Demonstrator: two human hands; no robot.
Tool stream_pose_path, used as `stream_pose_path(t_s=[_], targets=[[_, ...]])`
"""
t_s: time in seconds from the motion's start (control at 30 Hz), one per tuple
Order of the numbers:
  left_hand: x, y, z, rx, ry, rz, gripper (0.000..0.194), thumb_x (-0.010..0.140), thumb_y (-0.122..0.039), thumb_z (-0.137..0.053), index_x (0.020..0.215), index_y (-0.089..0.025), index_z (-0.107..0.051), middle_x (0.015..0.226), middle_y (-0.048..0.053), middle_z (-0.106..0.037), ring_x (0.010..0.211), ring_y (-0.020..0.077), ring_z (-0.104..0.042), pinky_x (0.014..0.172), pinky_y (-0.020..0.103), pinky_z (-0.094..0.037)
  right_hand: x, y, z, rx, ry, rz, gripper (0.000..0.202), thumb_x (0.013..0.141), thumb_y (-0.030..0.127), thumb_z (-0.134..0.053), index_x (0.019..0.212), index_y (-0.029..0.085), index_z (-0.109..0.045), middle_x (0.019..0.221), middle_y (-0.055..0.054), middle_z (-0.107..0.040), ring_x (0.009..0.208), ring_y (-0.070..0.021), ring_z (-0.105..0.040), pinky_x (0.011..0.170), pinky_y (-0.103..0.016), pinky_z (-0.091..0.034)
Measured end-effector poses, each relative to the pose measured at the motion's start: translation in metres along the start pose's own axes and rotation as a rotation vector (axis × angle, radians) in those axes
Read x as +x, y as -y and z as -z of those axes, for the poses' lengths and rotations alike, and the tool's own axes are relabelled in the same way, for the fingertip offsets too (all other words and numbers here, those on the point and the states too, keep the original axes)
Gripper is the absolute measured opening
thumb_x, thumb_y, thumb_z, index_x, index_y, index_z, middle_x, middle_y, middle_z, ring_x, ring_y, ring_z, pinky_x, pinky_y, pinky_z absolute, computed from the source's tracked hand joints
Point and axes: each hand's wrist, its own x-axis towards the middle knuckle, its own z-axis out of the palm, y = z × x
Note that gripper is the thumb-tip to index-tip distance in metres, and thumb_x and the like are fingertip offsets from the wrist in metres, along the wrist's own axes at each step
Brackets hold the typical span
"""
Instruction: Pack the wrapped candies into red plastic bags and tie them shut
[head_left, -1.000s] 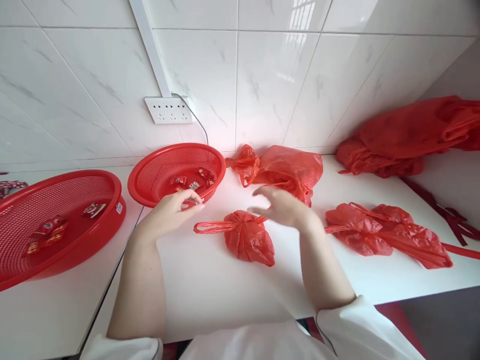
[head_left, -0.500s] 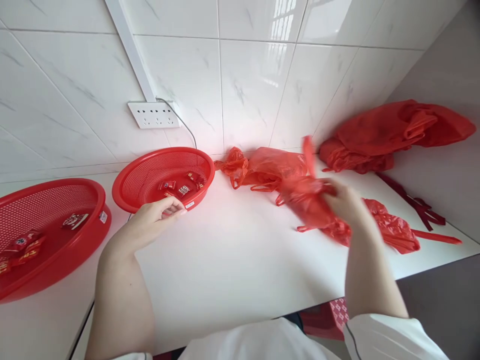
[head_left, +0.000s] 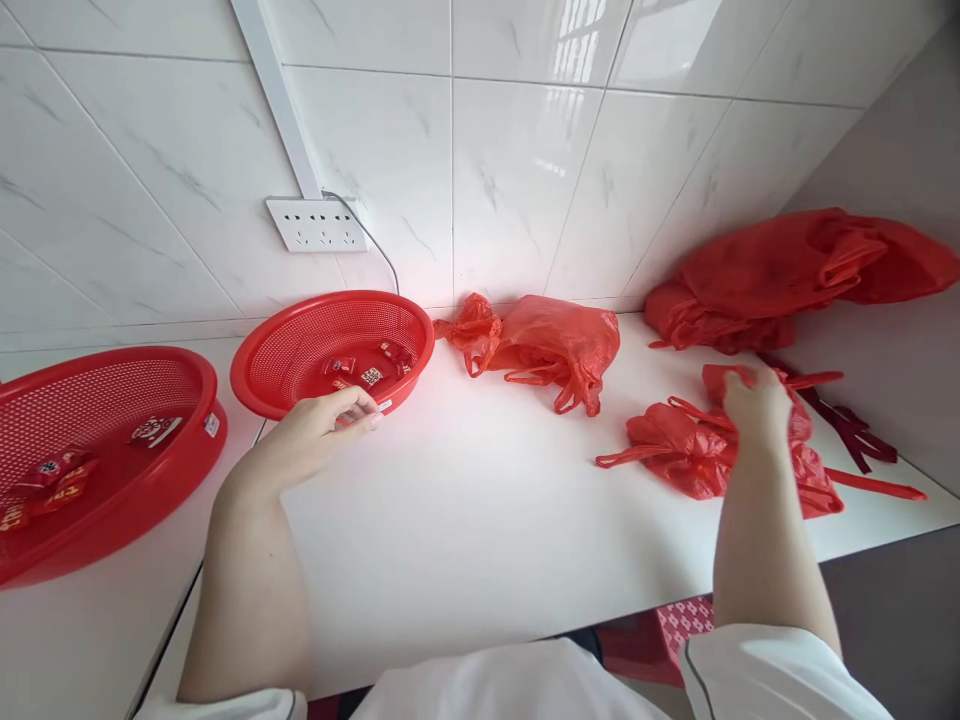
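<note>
My right hand (head_left: pixel 757 405) is closed on a red plastic bag (head_left: pixel 716 380) at the right of the table, its fingertips partly hidden behind the hand. Just left of it lies another tied red plastic bag (head_left: pixel 679 450) with its handles loose on the table. My left hand (head_left: pixel 330 425) hovers at the front rim of a round red plastic basket (head_left: pixel 300 345), fingers loosely curled and thumb apart, nothing held. A few small wrapped snack packets (head_left: pixel 371 376) lie inside that basket.
Another red basket (head_left: pixel 199 400) with wrapped packets (head_left: pixel 56 475) stands at the far left. Against the wall lie a red bag (head_left: pixel 559 335) and a larger red bag (head_left: pixel 795 265). Dark red straps (head_left: pixel 855 425) are at the right. A socket panel (head_left: pixel 319 225) is on the tiled wall.
My right hand has carried the red plastic bag right, from mid-table to the pile at the right. My left hand has stayed by the basket rim. The view has shifted slightly.
</note>
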Motion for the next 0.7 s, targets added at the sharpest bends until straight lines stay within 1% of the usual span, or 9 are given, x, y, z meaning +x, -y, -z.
stream_pose_path(t_s=[0.07,0.17,0.23,0.3,0.37,0.43,0.5,0.6,0.7], targets=[[0.001,-0.001,-0.002,0.000,0.005,0.005,0.033,0.084,-0.059,-0.050,0.092,-0.029,-0.064,0.105,0.000,-0.068,0.100,0.0227,-0.062,0.076,0.028,-0.047,-0.004,0.026,-0.025,0.048,-0.002,-0.054,0.030,0.087,0.034,-0.045,0.104,0.019,-0.065,0.096,-0.018,-0.067,0.085,-0.0266,-0.064,0.077,-0.040,-0.044],[0.003,-0.001,-0.004,-0.026,0.018,-0.008,0.032,0.085,-0.058,-0.050,0.092,-0.029,-0.063,0.107,0.000,-0.068,0.102,0.0222,-0.061,0.077,0.028,-0.048,-0.017,0.079,-0.071,0.175,0.344,0.142,0.027,0.087,0.031,-0.051,0.109,0.025,-0.065,0.098,-0.006,-0.071,0.083,-0.0196,-0.067,0.078,-0.031,-0.049],[0.003,-0.002,-0.006,-0.037,0.030,-0.022,0.031,0.084,-0.057,-0.051,0.092,-0.029,-0.063,0.107,0.000,-0.068,0.103,0.0218,-0.061,0.079,0.028,-0.048,-0.024,0.111,-0.101,0.141,0.537,0.321,0.031,0.089,0.024,-0.049,0.117,0.026,-0.062,0.117,-0.005,-0.066,0.091,-0.0190,-0.066,0.079,-0.029,-0.049],[0.003,-0.003,-0.007,-0.041,0.038,-0.035,0.031,0.085,-0.057,-0.051,0.092,-0.029,-0.063,0.106,0.000,-0.068,0.103,0.0217,-0.061,0.081,0.029,-0.048,-0.026,0.133,-0.124,-0.005,0.542,0.259,0.042,0.086,0.016,-0.051,0.126,0.026,-0.056,0.128,-0.010,-0.059,0.101,-0.0227,-0.064,0.081,-0.031,-0.048],[0.002,-0.003,-0.007,-0.041,0.050,-0.041,0.030,0.085,-0.056,-0.051,0.091,-0.029,-0.063,0.106,-0.001,-0.068,0.103,0.0216,-0.061,0.082,0.029,-0.047,-0.022,0.143,-0.139,-0.098,0.526,0.114,0.039,0.083,0.013,-0.053,0.121,0.018,-0.060,0.119,-0.016,-0.062,0.100,-0.0268,-0.064,0.078,-0.034,-0.048],[0.001,-0.002,-0.008,-0.037,0.064,-0.038,0.030,0.085,-0.057,-0.051,0.091,-0.030,-0.062,0.105,-0.001,-0.068,0.101,0.0214,-0.061,0.081,0.030,-0.048,-0.014,0.146,-0.145,-0.089,0.551,0.039,0.023,0.086,0.019,-0.053,0.102,0.013,-0.067,0.096,-0.016,-0.067,0.089,-0.0267,-0.065,0.073,-0.033,-0.048],[0.002,-0.001,-0.008,-0.033,0.075,-0.040,0.029,0.086,-0.056,-0.050,0.091,-0.030,-0.062,0.105,-0.002,-0.068,0.100,0.0212,-0.061,0.080,0.030,-0.048,-0.006,0.147,-0.144,-0.013,0.591,0.051,0.031,0.094,0.033,-0.043,0.089,0.015,-0.068,0.082,-0.011,-0.068,0.079,-0.0216,-0.065,0.068,-0.029,-0.048],[0.003,-0.002,-0.010,-0.032,0.076,-0.054,0.028,0.086,-0.056,-0.050,0.092,-0.030,-0.061,0.102,-0.002,-0.068,0.099,0.0205,-0.062,0.081,0.030,-0.047,0.000,0.152,-0.133,0.395,0.618,0.031,0.058,0.097,0.053,-0.021,0.088,0.017,-0.065,0.081,-0.008,-0.067,0.068,-0.0146,-0.062,0.064,-0.024,-0.048],[0.006,-0.006,-0.016,-0.039,0.091,-0.072,0.027,0.086,-0.054,-0.050,0.091,-0.029,-0.060,0.101,-0.002,-0.068,0.097,0.0201,-0.062,0.081,0.031,-0.048,-0.004,0.160,-0.122,0.778,0.688,-0.017,0.056,0.094,0.059,-0.027,0.097,0.017,-0.063,0.093,-0.009,-0.068,0.064,-0.0129,-0.060,0.064,-0.025,-0.049]])
